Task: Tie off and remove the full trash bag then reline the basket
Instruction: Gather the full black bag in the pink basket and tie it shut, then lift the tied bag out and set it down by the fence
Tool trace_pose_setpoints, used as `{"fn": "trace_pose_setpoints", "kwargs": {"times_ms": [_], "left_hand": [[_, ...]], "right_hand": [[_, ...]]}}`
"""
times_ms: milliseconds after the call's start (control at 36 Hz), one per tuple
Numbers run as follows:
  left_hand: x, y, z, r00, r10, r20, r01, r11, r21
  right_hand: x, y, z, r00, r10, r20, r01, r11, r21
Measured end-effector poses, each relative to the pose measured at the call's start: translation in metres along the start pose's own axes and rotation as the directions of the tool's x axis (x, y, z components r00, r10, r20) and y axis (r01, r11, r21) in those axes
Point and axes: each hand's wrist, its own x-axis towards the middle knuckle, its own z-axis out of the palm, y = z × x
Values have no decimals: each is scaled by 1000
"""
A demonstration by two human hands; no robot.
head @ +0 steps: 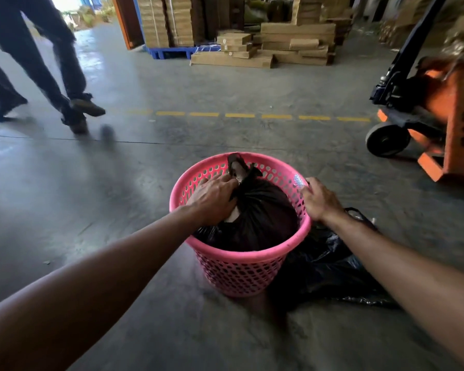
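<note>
A pink perforated plastic basket (241, 266) stands on the concrete floor in front of me. Inside it sits a full black trash bag (263, 218), its neck twisted into a knot with the ends sticking up at the far rim. My left hand (214, 196) is closed around the bag's neck just below the knot. On the basket's right rim rests my right hand (320, 198), its fingers curled over the edge. A loose black bag (330, 261) lies crumpled on the floor right of the basket, partly hidden by my right forearm.
An orange pallet jack (434, 129) stands at the right. The legs of a person (54, 70) are walking at the far left. Cardboard stacks (279, 46) and a blue pallet (169, 52) fill the back. A dashed yellow line (252, 115) crosses the floor.
</note>
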Motion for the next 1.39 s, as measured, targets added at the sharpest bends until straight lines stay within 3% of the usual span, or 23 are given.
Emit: {"fn": "trace_pose_setpoints", "kwargs": {"times_ms": [111,306,611,722,833,972,1083,1167,1250,1389], "left_hand": [[0,5,-10,994,-71,-81,54,979,-199],[11,18,-43,936,-198,-291,74,919,-387],[34,37,-143,828,-337,-448,62,849,-524],[37,42,-190,775,-350,-526,13,841,-540],[33,43,-244,740,-337,-582,-11,859,-511],[13,27,-307,663,-397,-635,8,852,-524],[-20,2,-332,632,-413,-656,-26,835,-550],[-43,-28,-344,552,-473,-687,17,830,-558],[-74,-49,-344,492,-578,-651,148,792,-592],[-130,-85,-310,435,-677,-594,353,735,-580]], "right_hand": [[-1,3,1,1000,-16,-12,16,1000,14],[-4,4,0,998,-69,2,69,997,20],[-9,10,-19,959,-281,33,277,955,104],[-16,-8,-34,958,-257,-128,273,954,126],[-14,-50,-56,908,-235,-346,333,907,259],[-23,-132,-84,891,-264,-369,433,739,516],[-27,-178,-88,884,-346,-313,462,745,482],[-39,-212,-79,886,-449,-113,410,647,643],[-56,-242,-60,827,-558,68,337,589,735],[-77,-279,-7,714,-660,232,462,693,553]]}}
